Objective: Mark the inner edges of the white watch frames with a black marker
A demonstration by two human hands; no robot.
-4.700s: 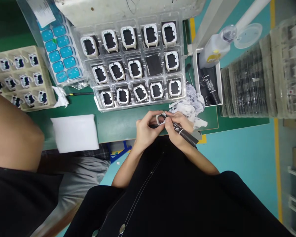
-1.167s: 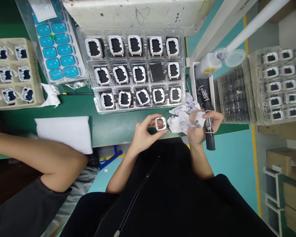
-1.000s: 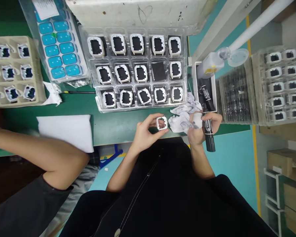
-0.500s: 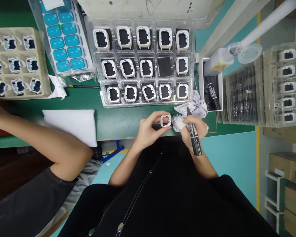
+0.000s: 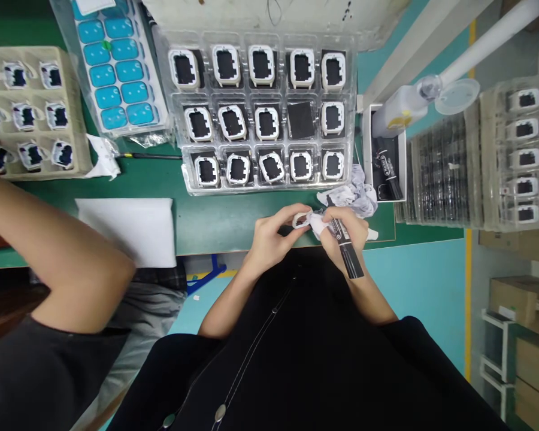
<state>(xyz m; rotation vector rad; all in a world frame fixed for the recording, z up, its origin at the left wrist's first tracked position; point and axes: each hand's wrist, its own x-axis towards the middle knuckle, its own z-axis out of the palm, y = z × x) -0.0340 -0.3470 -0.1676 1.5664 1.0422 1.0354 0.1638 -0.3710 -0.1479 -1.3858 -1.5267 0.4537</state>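
Note:
Near the front edge of the green table, my left hand (image 5: pixel 273 236) pinches a small white frame (image 5: pixel 300 220) by its edges. My right hand (image 5: pixel 348 230) is closed round a black marker (image 5: pixel 347 251), its tip pointing away from me. White cloth covers that hand's fingertips, which are against the right side of the frame. Crumpled white cloth (image 5: pixel 357 194) lies just beyond the right hand. Behind the hands is a clear plastic tray (image 5: pixel 251 190) with several white frames on dark pads; one compartment shows only a dark pad.
On the left a person's bare arm (image 5: pixel 67 257) reaches over the table (image 5: pixel 206 221), by a white sheet (image 5: pixel 130 230) and a beige tray (image 5: pixel 78 143). A blue-celled pack (image 5: pixel 126 72) stands behind. On the right are a box (image 5: pixel 404 191) with markers, a bottle (image 5: pixel 399 111) and stacked trays (image 5: pixel 444 173).
My right hand has moved left with the marker, bringing the cloth against the frame. The frame now looks tilted. The other person's arm has shifted left.

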